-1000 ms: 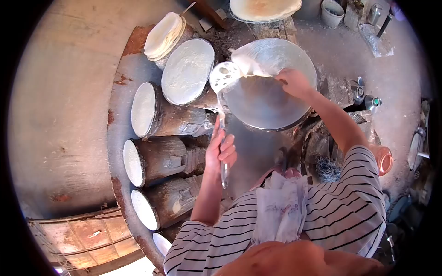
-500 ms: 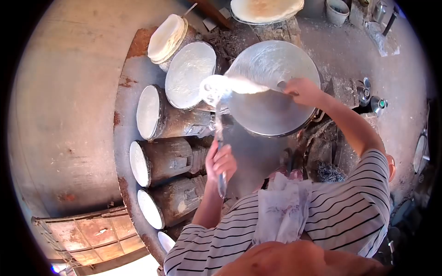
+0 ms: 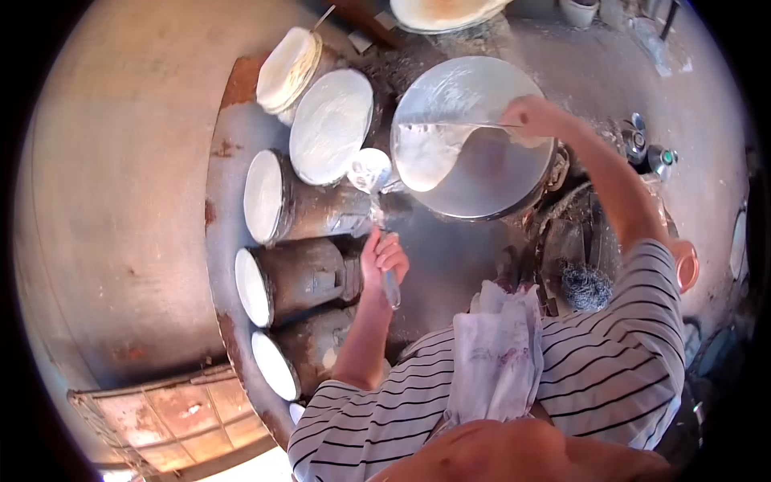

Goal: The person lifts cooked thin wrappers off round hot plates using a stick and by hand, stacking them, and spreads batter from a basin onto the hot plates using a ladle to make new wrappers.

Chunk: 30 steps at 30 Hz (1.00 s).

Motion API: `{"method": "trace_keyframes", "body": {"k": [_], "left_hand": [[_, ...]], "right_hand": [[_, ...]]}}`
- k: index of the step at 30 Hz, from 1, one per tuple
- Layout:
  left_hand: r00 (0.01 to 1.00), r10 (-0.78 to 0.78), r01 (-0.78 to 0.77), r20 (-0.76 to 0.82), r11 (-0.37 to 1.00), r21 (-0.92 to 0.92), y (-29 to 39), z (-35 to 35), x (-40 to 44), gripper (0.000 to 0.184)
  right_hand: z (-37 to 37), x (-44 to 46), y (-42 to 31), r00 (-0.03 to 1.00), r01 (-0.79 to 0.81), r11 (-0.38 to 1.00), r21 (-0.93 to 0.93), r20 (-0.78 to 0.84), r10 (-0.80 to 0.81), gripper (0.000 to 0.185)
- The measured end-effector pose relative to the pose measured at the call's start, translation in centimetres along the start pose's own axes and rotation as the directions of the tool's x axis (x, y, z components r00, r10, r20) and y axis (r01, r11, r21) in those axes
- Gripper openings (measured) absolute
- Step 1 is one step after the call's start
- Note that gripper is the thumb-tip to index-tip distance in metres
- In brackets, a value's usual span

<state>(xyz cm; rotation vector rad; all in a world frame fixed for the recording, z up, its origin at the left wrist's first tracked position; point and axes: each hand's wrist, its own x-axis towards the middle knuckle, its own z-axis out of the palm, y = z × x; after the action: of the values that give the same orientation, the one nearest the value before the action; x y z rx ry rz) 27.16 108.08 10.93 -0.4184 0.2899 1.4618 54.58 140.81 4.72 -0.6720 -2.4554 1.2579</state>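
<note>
My left hand (image 3: 384, 259) is closed around the handle of a ladle (image 3: 370, 170), whose bowl is coated with white batter and sits just left of a large round griddle (image 3: 504, 189). My right hand (image 3: 532, 118) is over the griddle's right side, closed on one end of a long thin spreader (image 3: 462, 124) that reaches left across the plate. White batter (image 3: 430, 157) lies in a thick patch below the spreader on the left half. A thin whitish film covers the far part, while the near right part looks bare and grey.
Left of the griddle stands another round plate covered in white (image 3: 331, 127), with a stack of thin flatbreads (image 3: 287, 71) behind it. Several sooty drums with white tops (image 3: 264, 197) line the left. A tangled wire scrubber (image 3: 586, 287) lies at right; another flatbread (image 3: 450, 12) is at the top.
The spreader and batter have swept across the griddle, leaving a thick patch on its left. My right hand has shifted up slightly. The ladle's bowl has dropped a little lower in view.
</note>
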Motion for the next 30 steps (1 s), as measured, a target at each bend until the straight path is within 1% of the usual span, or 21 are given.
{"method": "trace_keyframes", "body": {"k": [1, 2, 5, 6, 8, 9, 10, 11, 13, 14, 15, 17, 18, 19, 20, 22, 23, 25, 27, 28, 30], "left_hand": [[0.999, -0.029, 0.029, -0.015, 0.999, 0.021, -0.7, -0.5, 0.9, 0.037], [0.998, -0.055, 0.056, -0.025, 0.997, 0.049, -0.7, -0.4, 1.8, 0.038], [0.993, -0.081, 0.093, -0.082, 0.983, 0.161, -0.8, -0.8, -0.7, 0.038], [0.993, -0.121, 0.121, -0.013, 0.961, 0.250, -1.6, 0.2, -1.2, 0.038], [0.994, -0.083, 0.093, -0.070, 0.982, 0.166, -1.4, -0.5, 0.0, 0.038], [0.994, -0.081, 0.091, -0.078, 0.986, 0.143, -1.3, -0.5, 1.5, 0.039], [0.987, -0.026, 0.049, -0.157, 0.988, 0.145, -1.7, 0.0, 2.3, 0.040], [0.992, -0.087, 0.098, -0.095, 0.987, 0.124, -1.5, 0.7, 2.5, 0.040], [0.979, -0.202, 0.201, 0.007, 0.978, 0.062, -0.8, 0.7, 0.6, 0.041], [0.916, -0.353, 0.330, 0.192, 0.933, 0.145, 0.2, 1.0, -0.9, 0.041], [0.941, -0.273, 0.247, 0.198, 0.958, 0.148, 0.6, 2.5, -2.8, 0.042], [0.960, -0.156, 0.113, 0.234, 0.975, 0.190, 2.5, 4.4, -6.0, 0.045], [0.953, -0.161, 0.104, 0.257, 0.970, 0.221, 4.0, 4.2, -6.0, 0.045], [0.939, -0.178, 0.109, 0.294, 0.965, 0.237, 5.5, 4.1, -5.9, 0.045], [0.917, -0.216, 0.140, 0.337, 0.962, 0.236, 6.7, 3.8, -5.7, 0.046], [0.828, -0.355, 0.292, 0.435, 0.934, 0.207, 8.3, 3.3, -6.6, 0.045], [0.662, -0.515, 0.413, 0.544, 0.857, 0.308, 9.6, 3.2, -6.7, 0.045], [0.812, -0.339, 0.310, 0.475, 0.940, 0.141, 10.9, 3.4, -8.8, 0.045], [0.814, -0.338, 0.263, 0.472, 0.940, 0.218, 12.7, 3.0, -10.8, 0.042], [0.830, -0.318, 0.220, 0.459, 0.942, 0.255, 13.6, 2.6, -11.7, 0.039], [0.835, -0.295, 0.171, 0.465, 0.941, 0.291, 14.8, 2.4, -12.7, 0.030]], "right_hand": [[-0.2, 0.5, -0.1, 0.995, 0.051, 0.997, -0.051, -0.081, -0.055, 0.036], [-0.1, 0.0, -0.3, 0.998, 0.066, 0.997, -0.045, -0.002, -0.066, 0.036], [-3.5, -6.3, 0.1, 0.997, 0.020, 1.000, 0.020, 0.074, -0.022, 0.036], [-4.2, -8.0, -1.2, 0.959, -0.278, 0.958, 0.065, 0.084, 0.272, 0.039], [0.5, -7.3, 0.6, 0.950, -0.181, 0.983, 0.014, -0.257, 0.178, 0.039], [1.4, -7.0, 1.0, 0.891, -0.137, 0.990, -0.041, -0.441, 0.105, 0.039], [2.6, -7.4, -1.5, 0.931, -0.075, 0.987, -0.145, -0.364, 0.018, 0.032], [4.1, -7.7, -2.0, 0.949, 0.017, 0.966, -0.258, -0.300, -0.097, 0.023], [6.6, -11.2, -5.4, 0.948, -0.055, 0.938, -0.343, -0.312, -0.058, 0.020], [7.8, -14.1, -6.8, 0.944, -0.117, 0.917, -0.382, -0.328, -0.017, 0.022], [9.2, -17.1, -7.9, 0.934, -0.091, 0.891, -0.444, -0.348, -0.078, 0.031], [16.0, -17.6, -10.0, 0.753, -0.170, 0.983, 0.063, -0.635, 0.171, 0.040], [19.3, -14.8, -13.3, 0.712, -0.130, 0.879, 0.459, -0.573, 0.405, 0.041], [22.2, -9.6, -17.2, 0.668, -0.051, 0.646, 0.761, -0.455, 0.589, 0.042], [25.8, -4.4, -17.5, 0.684, 0.040, 0.517, 0.855, -0.400, 0.610, 0.039], [33.0, 5.8, -16.9, 0.658, 0.140, 0.444, 0.885, -0.418, 0.627, 0.035], [35.7, 9.8, -16.5, 0.566, 0.145, 0.473, 0.869, -0.465, 0.680, 0.031], [38.7, 12.5, -17.1, 0.459, 0.232, 0.395, 0.889, -0.459, 0.761, 0.027], [41.3, 11.4, -16.2, 0.295, 0.245, 0.484, 0.840, -0.540, 0.788, 0.031], [41.4, 9.1, -18.6, 0.288, 0.239, 0.433, 0.869, -0.489, 0.823, 0.031], [40.7, 5.7, -20.9, 0.225, 0.195, 0.458, 0.867, -0.494, 0.840, 0.030]]}}
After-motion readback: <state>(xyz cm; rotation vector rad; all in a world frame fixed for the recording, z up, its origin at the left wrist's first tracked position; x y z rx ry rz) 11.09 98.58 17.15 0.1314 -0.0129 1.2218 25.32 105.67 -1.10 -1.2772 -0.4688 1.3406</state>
